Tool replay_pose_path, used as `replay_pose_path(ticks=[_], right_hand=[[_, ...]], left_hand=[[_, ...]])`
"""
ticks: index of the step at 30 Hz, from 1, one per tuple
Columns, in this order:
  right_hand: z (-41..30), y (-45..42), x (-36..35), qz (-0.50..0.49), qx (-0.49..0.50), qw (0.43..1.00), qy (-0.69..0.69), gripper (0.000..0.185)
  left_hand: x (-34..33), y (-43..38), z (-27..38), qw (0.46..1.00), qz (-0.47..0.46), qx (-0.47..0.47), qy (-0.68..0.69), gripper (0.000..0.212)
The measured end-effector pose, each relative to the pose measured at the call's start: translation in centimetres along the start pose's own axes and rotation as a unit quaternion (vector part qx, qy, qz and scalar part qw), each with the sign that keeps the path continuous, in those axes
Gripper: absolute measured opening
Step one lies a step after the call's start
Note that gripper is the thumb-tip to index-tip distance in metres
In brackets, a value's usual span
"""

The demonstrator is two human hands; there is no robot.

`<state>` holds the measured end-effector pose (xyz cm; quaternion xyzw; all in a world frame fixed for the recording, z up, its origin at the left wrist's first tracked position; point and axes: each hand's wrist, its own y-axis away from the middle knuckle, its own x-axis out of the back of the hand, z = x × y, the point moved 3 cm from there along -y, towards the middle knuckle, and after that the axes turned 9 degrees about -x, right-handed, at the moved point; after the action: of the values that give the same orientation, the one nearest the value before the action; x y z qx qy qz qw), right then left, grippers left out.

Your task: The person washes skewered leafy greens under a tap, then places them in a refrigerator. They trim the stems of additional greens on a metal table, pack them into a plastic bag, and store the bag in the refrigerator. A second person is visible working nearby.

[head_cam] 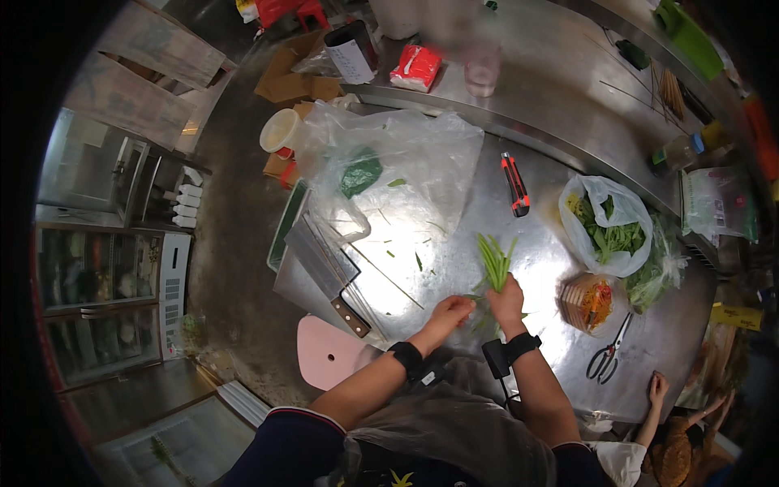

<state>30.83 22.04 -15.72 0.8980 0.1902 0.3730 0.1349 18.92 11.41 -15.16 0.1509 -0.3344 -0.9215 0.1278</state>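
Note:
My right hand [506,299] is closed around a bunch of green vegetable stems [496,259], whose pale ends point away from me. Leaves hang below that fist, partly hidden and blurred. Just to its left, my left hand [451,315] pinches a thin green leaf [474,297] at the fingertips. Both hands are above the stainless steel table [468,255]. Left of them lies a cleaver [331,274] with a riveted wooden handle. Scraps of stem and leaf [419,262] are scattered beyond my left hand.
Clear plastic sheeting [420,158] covers the far left. A red-black utility knife [515,185] lies ahead. To the right are a bag of greens [608,228], a tub of orange shreds [593,304] and scissors [610,353]. Another person's hand [658,388] rests by the right edge. A pink stool [331,356] stands left.

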Motion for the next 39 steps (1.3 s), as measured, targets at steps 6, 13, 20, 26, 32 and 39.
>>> replay_pose_path(ticks=[6,13,20,26,32,39], right_hand=[[-6.6,3.5,-0.7,-0.062,0.089,0.994,0.01,0.037],[-16.8,4.7,-0.9,-0.122,0.284,0.938,0.158,0.045],[-24.2,4.0,-4.1,-0.467,0.181,0.843,-0.195,0.075],[-22.0,1.7,-5.7,-0.446,-0.008,0.877,-0.18,0.045],[-17.0,-3.1,-5.7,-0.229,0.081,0.97,-0.003,0.031],[-16.0,-16.8,-2.7,0.348,0.12,0.927,0.077,0.043]], left_hand=[[-2.9,1.8,3.8,0.953,0.025,-0.081,0.29,0.053],[4.0,3.7,7.9,0.874,0.052,-0.083,0.476,0.031],[18.1,8.2,11.1,0.838,0.082,-0.162,0.515,0.025],[39.2,11.4,11.9,0.738,0.248,-0.32,0.539,0.026],[51.2,4.1,6.9,0.739,0.38,-0.188,0.523,0.052],[51.6,2.0,2.7,0.815,0.524,-0.169,0.18,0.037]])
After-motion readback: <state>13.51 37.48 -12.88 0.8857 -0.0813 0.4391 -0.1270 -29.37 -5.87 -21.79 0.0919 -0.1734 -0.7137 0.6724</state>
